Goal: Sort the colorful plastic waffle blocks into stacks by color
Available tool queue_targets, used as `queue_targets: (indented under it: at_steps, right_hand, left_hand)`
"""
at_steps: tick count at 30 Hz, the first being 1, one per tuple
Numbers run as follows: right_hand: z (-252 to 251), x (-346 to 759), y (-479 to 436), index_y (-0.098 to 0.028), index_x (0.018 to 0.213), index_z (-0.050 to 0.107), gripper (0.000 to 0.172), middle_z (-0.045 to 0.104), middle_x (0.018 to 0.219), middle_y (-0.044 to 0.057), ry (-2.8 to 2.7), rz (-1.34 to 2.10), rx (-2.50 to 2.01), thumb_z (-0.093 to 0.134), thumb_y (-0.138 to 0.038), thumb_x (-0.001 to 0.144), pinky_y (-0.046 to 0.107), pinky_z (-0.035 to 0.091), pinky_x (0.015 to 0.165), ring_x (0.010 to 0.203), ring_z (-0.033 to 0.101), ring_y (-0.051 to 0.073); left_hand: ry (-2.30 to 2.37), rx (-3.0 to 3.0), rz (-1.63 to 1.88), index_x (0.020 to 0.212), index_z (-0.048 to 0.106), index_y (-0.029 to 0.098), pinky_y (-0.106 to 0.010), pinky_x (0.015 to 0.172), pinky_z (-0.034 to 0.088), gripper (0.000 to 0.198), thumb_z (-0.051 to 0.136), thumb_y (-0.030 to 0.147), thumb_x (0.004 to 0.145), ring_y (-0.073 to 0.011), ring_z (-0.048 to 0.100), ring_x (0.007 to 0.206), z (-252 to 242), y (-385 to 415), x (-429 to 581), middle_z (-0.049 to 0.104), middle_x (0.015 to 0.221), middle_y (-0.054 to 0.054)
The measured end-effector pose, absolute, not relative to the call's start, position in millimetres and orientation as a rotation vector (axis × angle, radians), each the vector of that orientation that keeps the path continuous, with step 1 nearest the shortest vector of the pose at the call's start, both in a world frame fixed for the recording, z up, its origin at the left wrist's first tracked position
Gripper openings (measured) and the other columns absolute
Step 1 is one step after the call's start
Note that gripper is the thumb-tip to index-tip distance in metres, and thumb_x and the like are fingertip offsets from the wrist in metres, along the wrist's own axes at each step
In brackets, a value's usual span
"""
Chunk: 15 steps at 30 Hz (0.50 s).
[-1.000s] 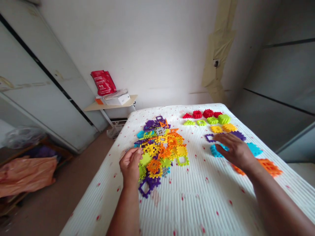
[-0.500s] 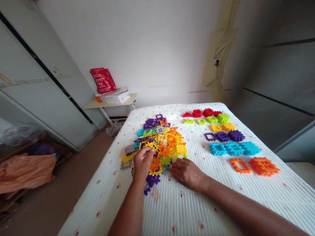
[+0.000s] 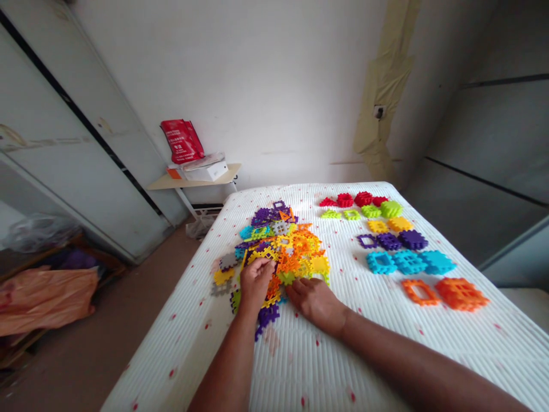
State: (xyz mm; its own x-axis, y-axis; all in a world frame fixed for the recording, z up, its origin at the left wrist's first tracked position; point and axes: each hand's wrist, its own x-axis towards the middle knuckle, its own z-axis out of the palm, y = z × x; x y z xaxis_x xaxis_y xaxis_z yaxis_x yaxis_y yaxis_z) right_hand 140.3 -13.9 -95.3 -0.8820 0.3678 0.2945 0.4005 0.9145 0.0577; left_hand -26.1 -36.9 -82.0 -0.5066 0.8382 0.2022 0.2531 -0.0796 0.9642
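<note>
A mixed pile of toothed plastic pieces in purple, yellow, orange, green, blue and grey (image 3: 281, 228) lies on the white quilted bed cover (image 3: 317, 372). My left hand (image 3: 255, 281) is over the pile's near left part, its thumb and fingertips pinched together; whatever may be between them is too small to make out. At the pile's near right edge, my right hand (image 3: 315, 302) rests low with curled fingers beside a green piece (image 3: 286, 278). Its fingertips are hidden, so what they touch cannot be seen.
Right of the pile are rows of red (image 3: 363, 198), green (image 3: 391, 209), yellow (image 3: 399, 224), purple (image 3: 412, 239), blue (image 3: 437, 262) and orange pieces (image 3: 462, 294). Beyond the bed's far left corner, a small table (image 3: 160, 182) holds a red bag (image 3: 183, 141) and a white box (image 3: 213, 170).
My right hand has moved left, closer to the pile and my left hand. My left hand has shifted slightly right. A green frame piece now shows more at the pile's right edge.
</note>
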Motion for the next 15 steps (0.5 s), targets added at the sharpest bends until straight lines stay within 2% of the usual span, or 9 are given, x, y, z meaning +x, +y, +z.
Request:
queue_targets:
  at_steps: [4, 10, 15]
  right_hand:
    - [-94.5, 144.1, -11.5, -0.014, 0.087, 0.057, 0.015, 0.061, 0.079, 0.005, -2.834, -0.227, -0.514, 0.044, -0.017, 0.094, 0.028, 0.038, 0.054, 0.066, 0.055, 0.015]
    - [-89.0, 144.5, -9.2, -0.02, 0.102, 0.057, 0.014, 0.062, 0.08, 0.003, -2.812, -0.057, -0.647, 0.048, -0.026, 0.093, 0.024, 0.036, 0.053, 0.065, 0.057, 0.013]
    - [-86.1, 138.8, -6.9, -0.019, 0.098, 0.059, 0.015, 0.062, 0.08, 0.005, -2.882, -0.058, -0.735, 0.047, -0.025, 0.093, 0.024, 0.035, 0.05, 0.063, 0.058, 0.014]
  left_hand:
    - [1.722, 1.166, 1.607, 0.064, 0.064, 0.016, -0.021, 0.047, 0.04, 0.019, 0.063, 0.034, 0.068, -0.0107, 0.05, 0.048, -78.3, -38.5, -25.2, 0.055, 0.05, 0.003]
    - [1.721, 1.157, 1.588, 0.064, 0.064, 0.016, -0.021, 0.047, 0.04, 0.019, 0.064, 0.035, 0.066, -0.0109, 0.05, 0.046, -78.1, -36.8, -24.6, 0.056, 0.05, 0.002]
    - [1.711, 1.166, 1.583, 0.063, 0.062, 0.016, -0.022, 0.046, 0.04, 0.019, 0.064, 0.034, 0.066, -0.0105, 0.049, 0.045, -83.6, -33.7, -25.2, 0.055, 0.049, 0.003]
